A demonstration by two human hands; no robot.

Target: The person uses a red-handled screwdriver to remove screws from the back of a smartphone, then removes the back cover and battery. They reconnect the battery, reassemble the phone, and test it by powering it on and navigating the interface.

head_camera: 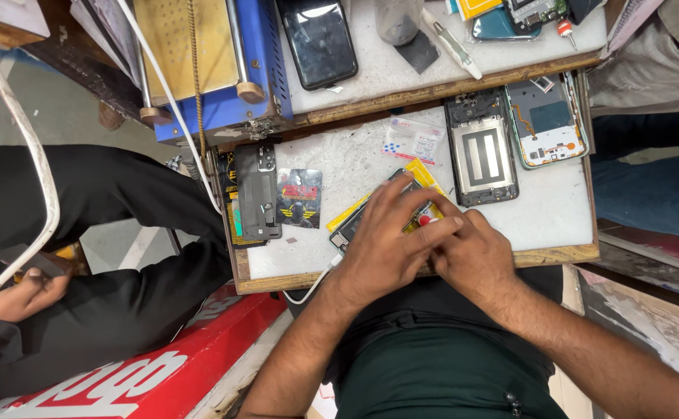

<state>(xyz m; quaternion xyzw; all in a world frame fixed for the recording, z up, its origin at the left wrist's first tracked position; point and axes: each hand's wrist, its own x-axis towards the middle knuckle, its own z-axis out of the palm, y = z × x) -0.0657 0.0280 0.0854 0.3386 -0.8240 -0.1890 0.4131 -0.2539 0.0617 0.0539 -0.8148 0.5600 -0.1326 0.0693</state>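
On our white work board (556, 209), a square dark sticker packet (299, 197) lies left, a yellow packet (419, 172) centre; our left hand (390, 244) and right hand (475, 252) press, fingers spread, on the dark phone (352, 223).

a white, scuffed work board with a wooden rim (463, 268) carries the things. on it lie a dark opened phone (355, 223) over a yellow flat packet (421, 172), a black phone frame with a pale metal plate (480, 151), a teal-edged phone back showing its boards (547, 120), a small clear sticker sheet (413, 138), a dark printed card (299, 198) and a black phone shell (258, 194) at the left edge.
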